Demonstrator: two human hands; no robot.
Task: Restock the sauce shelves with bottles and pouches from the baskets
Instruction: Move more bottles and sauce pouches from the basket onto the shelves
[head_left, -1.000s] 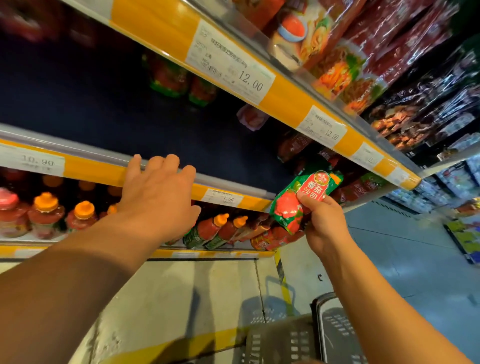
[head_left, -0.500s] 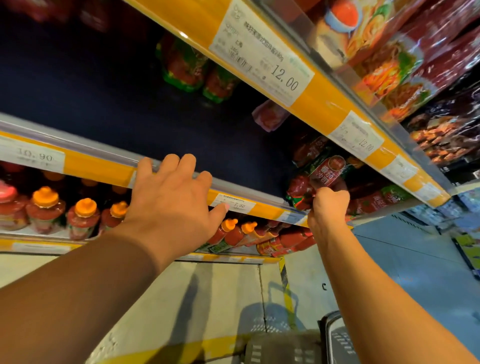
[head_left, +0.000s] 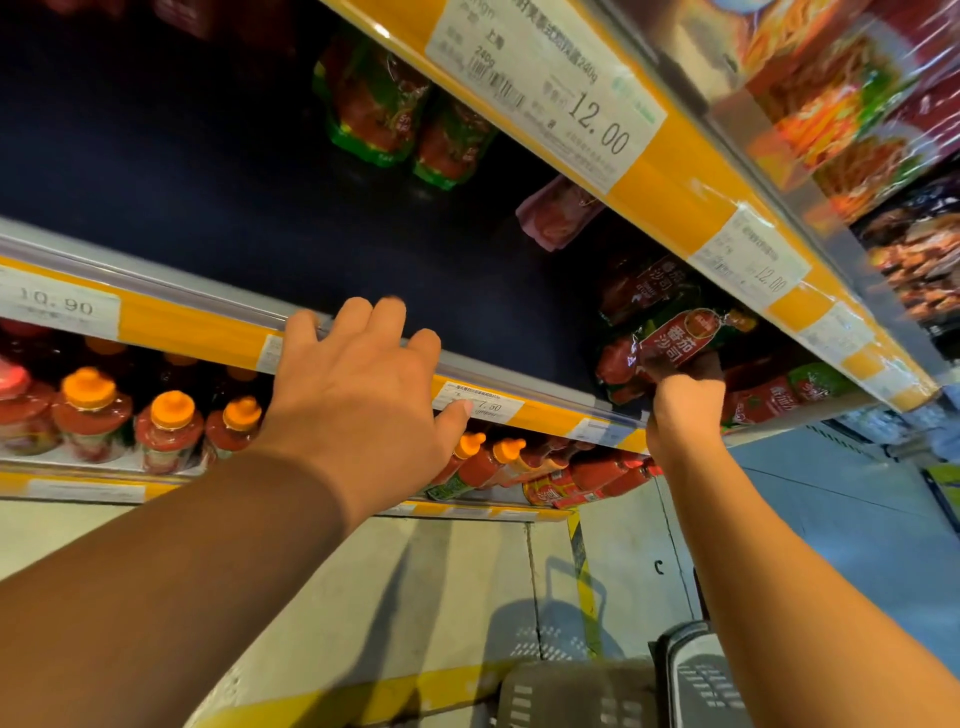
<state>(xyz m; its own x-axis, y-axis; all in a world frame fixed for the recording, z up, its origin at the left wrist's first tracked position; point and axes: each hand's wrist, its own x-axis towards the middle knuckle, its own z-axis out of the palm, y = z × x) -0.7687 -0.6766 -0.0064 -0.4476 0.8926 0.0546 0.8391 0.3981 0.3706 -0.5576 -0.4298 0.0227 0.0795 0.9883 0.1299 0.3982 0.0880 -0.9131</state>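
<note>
Tomato sauce pouch (head_left: 670, 348), red with a green edge and white lettering, sits at the front right of the middle shelf (head_left: 545, 387), pinched at its lower end by the right hand (head_left: 684, 402), whose fingers curl up round it from below the shelf's front edge. More pouches of the same kind (head_left: 641, 291) stand just behind it in the shadow, and another lies beside it toward the right end of the shelf (head_left: 779, 395). At the back of this shelf, near its far edge, two green-trimmed pouches (head_left: 400, 119) lean together, with a pale pink pouch (head_left: 558, 213) apart from them to the right.

The left hand (head_left: 358, 395) rests flat on the front edge of the same shelf, fingers spread and straight over the rail, thumb against a price tag reading 7.50 (head_left: 480, 405); it holds nothing.

On the shelf below, red sauce bottles with orange caps (head_left: 171, 431) stand in a row at the left, and squeeze bottles (head_left: 488, 462) lie tilted toward the right end. The upper shelf's yellow front strip carries price tags reading 12.00 (head_left: 550, 88). Down on the floor, a grey basket (head_left: 576, 696) shows at the lower edge of the view.
</note>
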